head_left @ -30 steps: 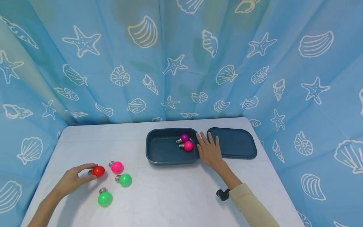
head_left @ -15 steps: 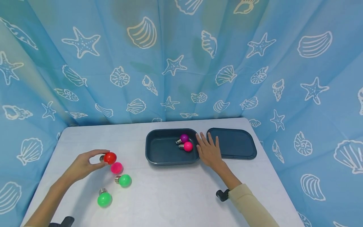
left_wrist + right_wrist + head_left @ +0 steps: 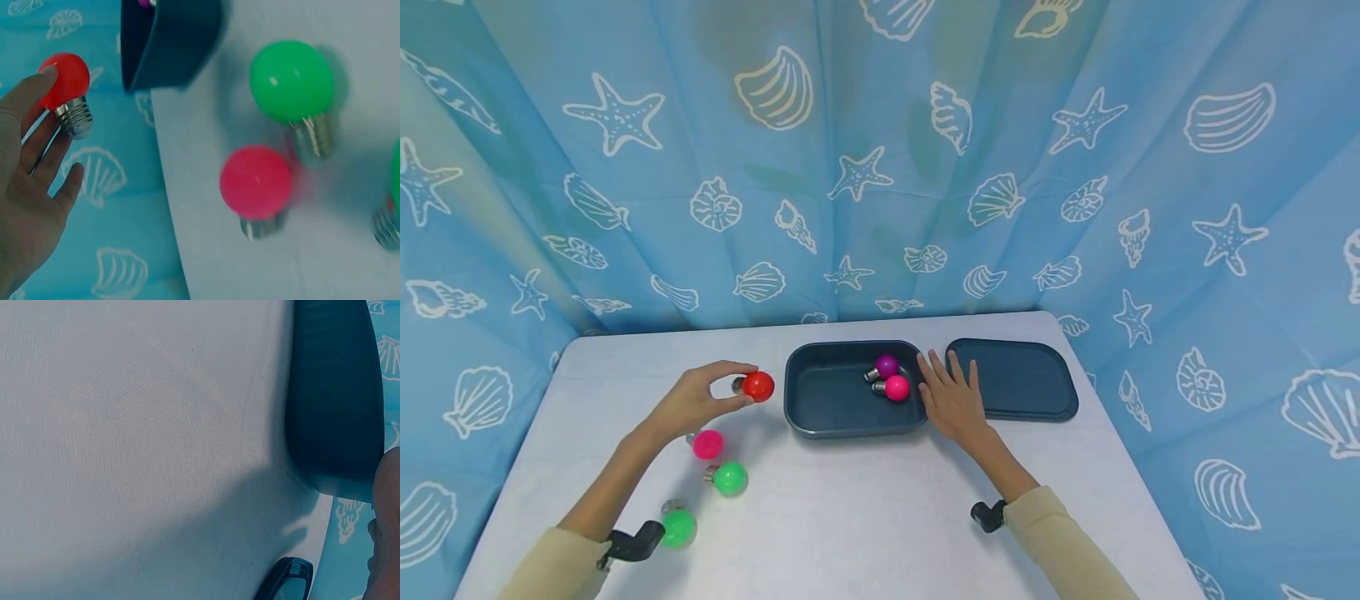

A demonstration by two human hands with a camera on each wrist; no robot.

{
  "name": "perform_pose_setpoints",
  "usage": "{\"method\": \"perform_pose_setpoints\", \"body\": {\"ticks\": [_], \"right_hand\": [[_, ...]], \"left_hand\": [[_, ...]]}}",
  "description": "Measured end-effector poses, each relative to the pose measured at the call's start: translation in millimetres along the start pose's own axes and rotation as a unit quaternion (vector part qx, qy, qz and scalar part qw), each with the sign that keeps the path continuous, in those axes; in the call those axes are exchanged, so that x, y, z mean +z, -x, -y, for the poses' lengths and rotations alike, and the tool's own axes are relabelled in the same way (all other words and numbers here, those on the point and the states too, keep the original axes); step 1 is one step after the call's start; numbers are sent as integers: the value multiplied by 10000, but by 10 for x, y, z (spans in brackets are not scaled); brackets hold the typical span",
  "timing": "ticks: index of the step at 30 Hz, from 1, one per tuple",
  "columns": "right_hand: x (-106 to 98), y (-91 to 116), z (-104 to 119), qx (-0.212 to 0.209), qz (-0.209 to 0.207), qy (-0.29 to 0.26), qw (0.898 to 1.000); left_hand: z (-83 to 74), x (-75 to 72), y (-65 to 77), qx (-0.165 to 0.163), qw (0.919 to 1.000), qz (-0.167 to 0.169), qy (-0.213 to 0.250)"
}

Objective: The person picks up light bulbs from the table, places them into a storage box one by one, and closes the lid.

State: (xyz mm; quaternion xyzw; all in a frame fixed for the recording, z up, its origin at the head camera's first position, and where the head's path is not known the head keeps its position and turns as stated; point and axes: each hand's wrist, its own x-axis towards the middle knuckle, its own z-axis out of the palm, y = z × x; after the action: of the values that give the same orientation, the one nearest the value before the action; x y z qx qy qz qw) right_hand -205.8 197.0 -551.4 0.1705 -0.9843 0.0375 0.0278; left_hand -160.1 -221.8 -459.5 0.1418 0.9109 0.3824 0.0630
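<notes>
My left hand [image 3: 698, 398] pinches a red light bulb [image 3: 759, 386] between thumb and fingers, just left of a dark blue-grey tray [image 3: 835, 432]. In the left wrist view the red bulb [image 3: 66, 80] has its silver screw base pointing down and the other fingers spread below it. Inside the tray's right half lie a purple bulb [image 3: 887, 366] and a pink bulb [image 3: 897, 387]. My right hand [image 3: 955, 403] rests with straight fingers at the tray's right end. The right wrist view shows the tray's side wall [image 3: 334, 394] and only an edge of that hand [image 3: 389, 525].
On the white table [image 3: 865, 517] at left lie another pink bulb [image 3: 707, 445] and two green bulbs, one nearer the middle [image 3: 731, 478] and one by the left wrist camera [image 3: 679, 529]. A flat dark lid [image 3: 1022, 379] lies right of the tray. A shell-patterned curtain [image 3: 865, 208] hangs behind.
My left hand has lifted the red bulb and carried it rightward and away from me, past the pink bulb, toward the tray. The right hand has stayed at the tray's end.
</notes>
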Motion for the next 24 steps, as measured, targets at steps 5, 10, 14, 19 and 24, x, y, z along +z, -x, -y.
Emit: {"method": "perform_pose_setpoints", "body": {"ticks": [5,10,14,19,24], "right_hand": [[1,3,3,30,43,-63,10000],[-3,-2,10,10,22,-1,10000],[3,-8,4,30,60,25,10000],[-6,-5,7,46,64,11,10000],[-1,-9,10,10,-13,53,10000]], "left_hand": [[-87,140,-179,317,9994,16,164],[-122,274,-318,492,9985,68,234],[-157,377,-416,514,9984,173,144],[-210,545,-549,572,9982,181,-10],[-294,735,-667,437,9990,101,11]]}}
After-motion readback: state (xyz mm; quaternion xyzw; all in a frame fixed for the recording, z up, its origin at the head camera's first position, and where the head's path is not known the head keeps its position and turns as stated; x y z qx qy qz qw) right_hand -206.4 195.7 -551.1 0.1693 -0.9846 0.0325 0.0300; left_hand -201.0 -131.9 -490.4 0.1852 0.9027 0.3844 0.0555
